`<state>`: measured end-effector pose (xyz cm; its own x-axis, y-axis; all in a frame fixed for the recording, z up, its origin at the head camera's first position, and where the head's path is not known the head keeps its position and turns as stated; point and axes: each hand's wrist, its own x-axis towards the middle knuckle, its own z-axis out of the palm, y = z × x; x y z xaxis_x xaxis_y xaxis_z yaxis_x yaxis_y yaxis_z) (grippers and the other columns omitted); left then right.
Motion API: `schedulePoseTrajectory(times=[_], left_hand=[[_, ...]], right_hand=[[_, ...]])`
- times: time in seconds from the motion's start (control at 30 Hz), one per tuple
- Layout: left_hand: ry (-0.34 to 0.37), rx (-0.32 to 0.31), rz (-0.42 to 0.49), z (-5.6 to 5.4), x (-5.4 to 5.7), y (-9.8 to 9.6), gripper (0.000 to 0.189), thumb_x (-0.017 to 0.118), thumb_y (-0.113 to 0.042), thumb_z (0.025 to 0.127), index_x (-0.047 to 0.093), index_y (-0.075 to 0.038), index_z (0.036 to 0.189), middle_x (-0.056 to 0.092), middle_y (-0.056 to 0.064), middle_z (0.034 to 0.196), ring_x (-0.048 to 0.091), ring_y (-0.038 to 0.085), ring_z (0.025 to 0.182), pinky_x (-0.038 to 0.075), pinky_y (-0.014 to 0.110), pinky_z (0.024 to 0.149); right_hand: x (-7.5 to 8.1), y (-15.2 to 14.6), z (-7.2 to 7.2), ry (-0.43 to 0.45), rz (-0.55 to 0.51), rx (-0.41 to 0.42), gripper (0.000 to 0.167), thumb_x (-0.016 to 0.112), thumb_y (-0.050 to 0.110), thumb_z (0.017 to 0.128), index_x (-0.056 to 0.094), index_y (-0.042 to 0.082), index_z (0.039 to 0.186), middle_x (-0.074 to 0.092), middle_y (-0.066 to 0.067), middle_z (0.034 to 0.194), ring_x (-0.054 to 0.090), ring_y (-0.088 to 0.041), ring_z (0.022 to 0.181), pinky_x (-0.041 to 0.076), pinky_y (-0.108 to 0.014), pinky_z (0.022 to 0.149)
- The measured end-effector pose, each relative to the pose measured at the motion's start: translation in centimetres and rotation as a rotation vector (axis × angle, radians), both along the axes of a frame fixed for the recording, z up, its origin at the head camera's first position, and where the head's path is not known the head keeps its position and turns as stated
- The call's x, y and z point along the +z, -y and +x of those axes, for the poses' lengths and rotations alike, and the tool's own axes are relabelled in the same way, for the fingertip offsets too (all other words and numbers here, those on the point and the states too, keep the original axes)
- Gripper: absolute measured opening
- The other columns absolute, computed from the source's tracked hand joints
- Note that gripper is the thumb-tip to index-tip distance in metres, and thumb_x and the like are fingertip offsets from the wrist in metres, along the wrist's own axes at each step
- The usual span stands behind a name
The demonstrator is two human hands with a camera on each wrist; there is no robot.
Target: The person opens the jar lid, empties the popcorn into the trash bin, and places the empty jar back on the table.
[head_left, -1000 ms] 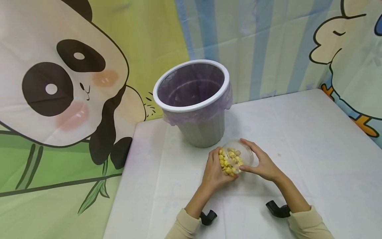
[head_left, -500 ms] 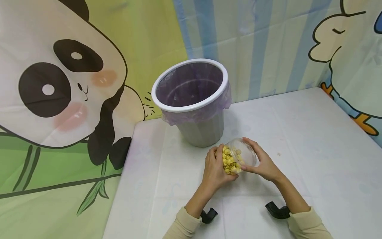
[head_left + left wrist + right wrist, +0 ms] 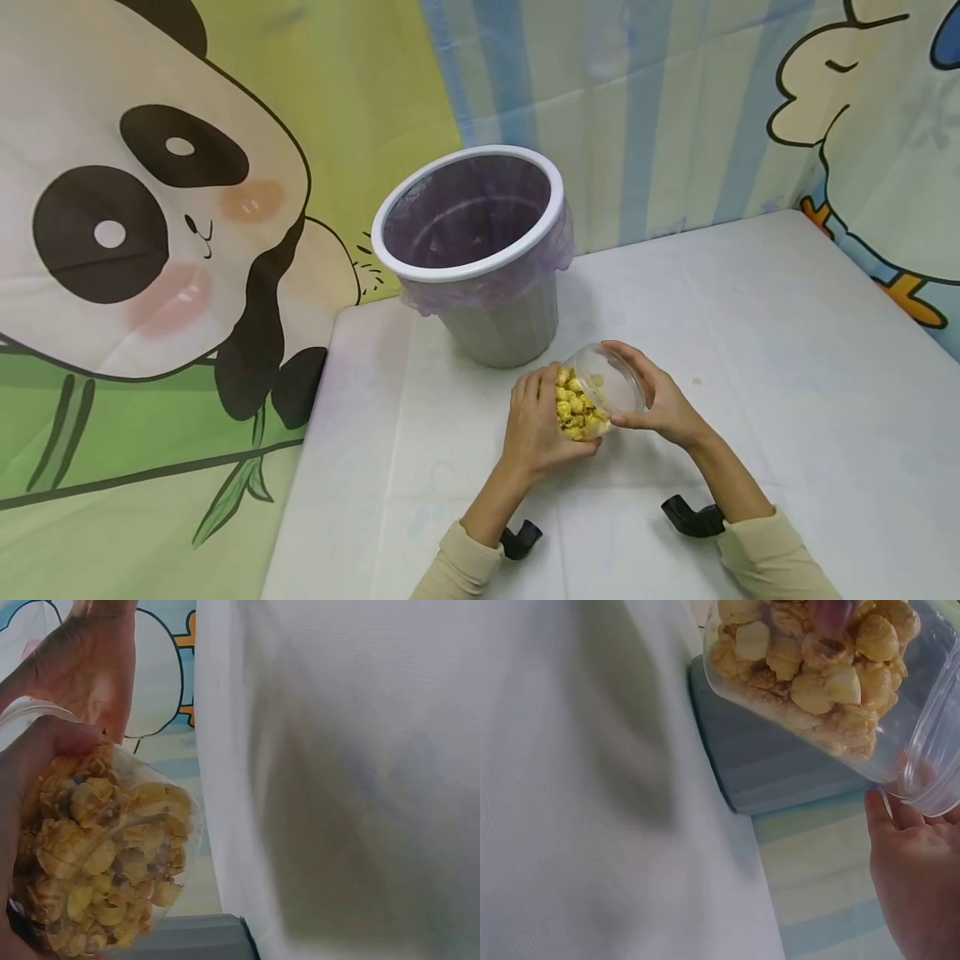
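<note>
A clear plastic jar [image 3: 780, 697] of yellow popcorn [image 3: 576, 412] is tilted above the table, its popcorn gathered at the base end. My left hand [image 3: 536, 425] grips the jar's body from the left, fingers over the far side and thumb on the near side. At the other end, my right hand [image 3: 663, 404] holds the clear round lid [image 3: 618, 379] by its edge between thumb and fingers. The lid is on the jar's mouth, as far as I can tell. In the left wrist view, popcorn pieces show through the wall.
A grey waste bin [image 3: 506, 325] with a white rim [image 3: 555, 200] and purple liner bag [image 3: 472, 292] stands just behind the jar. The white-covered table [image 3: 780, 350] spreads around it. Printed cloth with a panda [image 3: 202, 217] hangs at the left and back.
The jar has tipped a little and turned so its lid faces more to the right; the popcorn has slid towards the base. Both hands keep their holds. The head view has shifted slightly.
</note>
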<state>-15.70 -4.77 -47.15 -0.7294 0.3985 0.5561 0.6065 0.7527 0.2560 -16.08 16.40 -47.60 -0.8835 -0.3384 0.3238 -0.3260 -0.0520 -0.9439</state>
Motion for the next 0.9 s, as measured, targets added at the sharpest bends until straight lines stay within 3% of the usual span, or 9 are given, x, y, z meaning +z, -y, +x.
schedulePoseTrajectory(times=[0.27,0.57,0.63,0.7,0.83,0.9], left_hand=[[-0.041,-0.025,-0.011,0.0,0.2,0.2,0.102,0.077,-0.053,0.049,0.041,-0.002,0.130,0.052,0.007,0.117,0.051,0.018,0.105,0.043,0.032,0.086],[0.001,-0.047,-0.053,-0.3,0.7,0.3,0.104,0.077,-0.052,0.049,0.038,-0.005,0.133,0.052,0.004,0.114,0.051,0.016,0.103,0.043,0.030,0.085],[0.040,-0.064,-0.042,-0.3,0.9,0.3,0.105,0.078,-0.051,0.049,0.037,-0.006,0.134,0.053,0.003,0.115,0.051,0.015,0.102,0.043,0.030,0.085],[0.127,-0.106,-0.004,-0.3,1.1,0.4,0.104,0.079,-0.049,0.050,0.036,-0.008,0.135,0.053,0.001,0.116,0.052,0.012,0.101,0.044,0.029,0.083],[0.299,-0.170,0.074,0.0,1.4,0.5,0.105,0.081,-0.047,0.051,0.033,-0.013,0.137,0.052,-0.003,0.119,0.051,0.008,0.100,0.045,0.029,0.082],[0.326,-0.177,0.077,0.2,1.5,0.6,0.105,0.081,-0.047,0.051,0.032,-0.014,0.138,0.051,-0.003,0.122,0.051,0.009,0.102,0.045,0.030,0.084]], right_hand=[[-0.3,0.0,-0.7,-0.048,-0.024,0.062,0.096,0.076,-0.006,0.062,0.026,0.003,0.143,0.026,-0.015,0.146,0.024,-0.017,0.133,0.029,-0.021,0.099],[-0.6,-0.1,-0.8,-0.062,-0.068,0.081,0.098,0.076,-0.003,0.060,0.025,0.001,0.143,0.027,-0.016,0.146,0.027,-0.020,0.131,0.032,-0.023,0.097],[-0.6,-0.1,-0.8,-0.081,-0.074,0.085,0.098,0.077,-0.002,0.060,0.025,0.001,0.143,0.028,-0.015,0.145,0.027,-0.020,0.130,0.033,-0.024,0.097],[-0.5,-0.1,-0.9,-0.114,-0.083,0.117,0.097,0.077,0.001,0.061,0.025,0.000,0.143,0.029,-0.016,0.145,0.026,-0.022,0.132,0.032,-0.025,0.099],[0.1,-0.4,-1.2,-0.187,-0.086,0.231,0.099,0.078,0.007,0.062,0.022,-0.005,0.142,0.026,-0.021,0.145,0.019,-0.026,0.135,0.028,-0.026,0.102],[0.4,-0.7,-1.4,-0.191,-0.072,0.283,0.100,0.078,0.007,0.062,0.020,-0.004,0.143,0.024,-0.021,0.146,0.018,-0.025,0.136,0.027,-0.025,0.103]])
